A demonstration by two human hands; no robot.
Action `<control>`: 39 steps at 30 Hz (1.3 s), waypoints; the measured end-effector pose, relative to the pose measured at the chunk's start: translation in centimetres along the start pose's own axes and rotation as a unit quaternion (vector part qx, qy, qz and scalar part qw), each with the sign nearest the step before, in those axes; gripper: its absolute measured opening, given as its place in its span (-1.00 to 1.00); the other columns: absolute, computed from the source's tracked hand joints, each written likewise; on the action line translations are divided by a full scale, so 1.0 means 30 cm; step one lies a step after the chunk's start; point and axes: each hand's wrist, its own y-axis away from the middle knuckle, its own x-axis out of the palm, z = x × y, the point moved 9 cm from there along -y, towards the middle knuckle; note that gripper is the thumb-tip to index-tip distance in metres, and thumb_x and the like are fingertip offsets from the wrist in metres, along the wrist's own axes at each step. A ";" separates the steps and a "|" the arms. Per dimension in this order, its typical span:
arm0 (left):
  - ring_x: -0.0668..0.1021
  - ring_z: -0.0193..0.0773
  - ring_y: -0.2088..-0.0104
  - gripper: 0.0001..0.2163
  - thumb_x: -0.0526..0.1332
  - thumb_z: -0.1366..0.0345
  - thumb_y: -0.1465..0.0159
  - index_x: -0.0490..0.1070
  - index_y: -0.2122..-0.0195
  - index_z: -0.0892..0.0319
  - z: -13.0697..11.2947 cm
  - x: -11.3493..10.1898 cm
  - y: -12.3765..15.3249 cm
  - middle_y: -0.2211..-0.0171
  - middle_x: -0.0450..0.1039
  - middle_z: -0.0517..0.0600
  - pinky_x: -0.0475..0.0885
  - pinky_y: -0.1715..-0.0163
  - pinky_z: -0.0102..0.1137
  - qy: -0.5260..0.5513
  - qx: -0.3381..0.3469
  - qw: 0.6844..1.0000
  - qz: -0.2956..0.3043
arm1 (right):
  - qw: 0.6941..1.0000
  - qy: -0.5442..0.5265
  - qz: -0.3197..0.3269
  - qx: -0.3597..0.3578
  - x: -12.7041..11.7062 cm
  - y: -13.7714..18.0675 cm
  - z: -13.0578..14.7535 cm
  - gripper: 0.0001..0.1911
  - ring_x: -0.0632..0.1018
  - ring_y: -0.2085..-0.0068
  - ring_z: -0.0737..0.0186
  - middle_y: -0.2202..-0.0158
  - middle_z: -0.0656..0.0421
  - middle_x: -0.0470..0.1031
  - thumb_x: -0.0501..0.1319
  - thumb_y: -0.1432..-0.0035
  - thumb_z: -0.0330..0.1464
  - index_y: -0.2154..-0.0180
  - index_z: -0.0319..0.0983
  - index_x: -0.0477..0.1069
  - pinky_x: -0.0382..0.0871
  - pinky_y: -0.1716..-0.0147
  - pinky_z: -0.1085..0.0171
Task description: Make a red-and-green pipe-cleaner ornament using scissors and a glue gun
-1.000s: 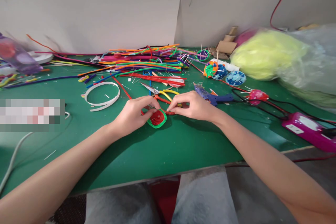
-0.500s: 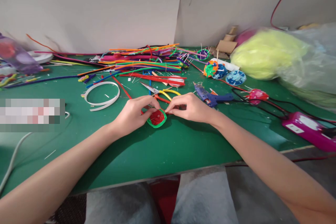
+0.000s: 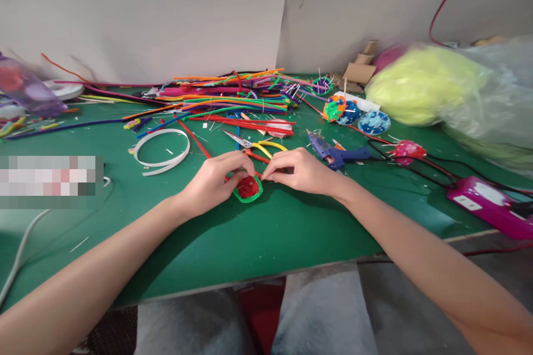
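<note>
A small cup-shaped piece of red pipe cleaner with a green rim (image 3: 249, 188) is held just above the green table. My left hand (image 3: 214, 183) pinches its upper left edge between thumb and fingers. My right hand (image 3: 297, 171) is closed in a pinch, its fingertips right at the piece's right rim; whatever lies between them is too small to make out. Behind the hands lie scissors with yellow and orange handles (image 3: 270, 150), partly covered by the fingers. A red pipe cleaner (image 3: 195, 140) runs toward my left hand.
Bundles of coloured pipe cleaners (image 3: 233, 101) lie along the wall. On the right are a blue glue gun (image 3: 339, 155), a pink power strip (image 3: 485, 205) with cables, finished round pieces (image 3: 373, 122) and plastic bags (image 3: 425, 86). A white strip coil (image 3: 161, 150) lies left.
The piece has turned very slightly in my left hand. My right fingertips have shifted a little at its right rim; both arms stay almost in place.
</note>
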 end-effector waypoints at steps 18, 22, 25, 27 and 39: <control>0.61 -0.22 0.27 -0.83 0.24 0.38 -0.24 0.37 0.13 0.13 -0.052 0.005 -0.003 0.31 0.43 0.01 0.57 0.25 -0.29 0.373 -0.059 0.926 -0.015 | 0.914 -0.361 0.118 0.144 0.083 0.007 0.002 -0.84 0.45 0.53 0.37 0.56 0.21 0.50 0.09 -0.25 -0.42 0.12 -0.30 0.30 0.17 0.57 0.38; 0.63 -0.20 0.26 -0.83 0.26 0.34 -0.25 0.39 0.13 0.14 -0.065 0.003 0.000 0.28 0.46 0.03 0.58 0.26 -0.31 0.376 -0.061 0.924 -0.026 | 0.891 -0.414 0.141 0.124 0.102 0.008 0.019 -0.88 0.46 0.52 0.40 0.52 0.19 0.50 0.16 -0.25 -0.36 0.24 -0.31 0.36 0.22 0.57 0.41; 0.62 -0.21 0.23 -0.80 0.28 0.34 -0.24 0.42 0.11 0.15 -0.054 -0.010 0.007 0.26 0.45 0.03 0.57 0.25 -0.34 0.348 -0.068 0.933 -0.059 | 0.875 -0.448 0.146 0.110 0.117 0.006 0.024 -0.84 0.46 0.52 0.41 0.51 0.17 0.52 0.20 -0.24 -0.33 0.34 -0.29 0.34 0.23 0.58 0.43; 0.62 -0.23 0.23 -0.79 0.29 0.36 -0.23 0.43 0.10 0.14 -0.043 -0.016 0.009 0.27 0.46 0.01 0.57 0.24 -0.35 0.344 -0.069 0.933 -0.077 | 0.871 -0.461 0.141 0.099 0.121 0.002 0.028 -0.81 0.47 0.54 0.41 0.53 0.16 0.53 0.21 -0.24 -0.31 0.37 -0.28 0.31 0.22 0.59 0.43; 0.55 -0.27 0.28 -0.78 0.21 0.13 -0.27 0.49 0.30 0.18 0.096 -0.093 0.022 0.33 0.53 -0.01 0.47 0.23 -0.41 0.209 -0.175 0.947 -0.170 | 0.905 -0.402 -0.022 0.137 0.033 -0.014 -0.052 -0.80 0.50 0.55 0.38 0.50 0.11 0.60 0.24 -0.21 -0.29 0.35 -0.26 0.30 0.20 0.61 0.41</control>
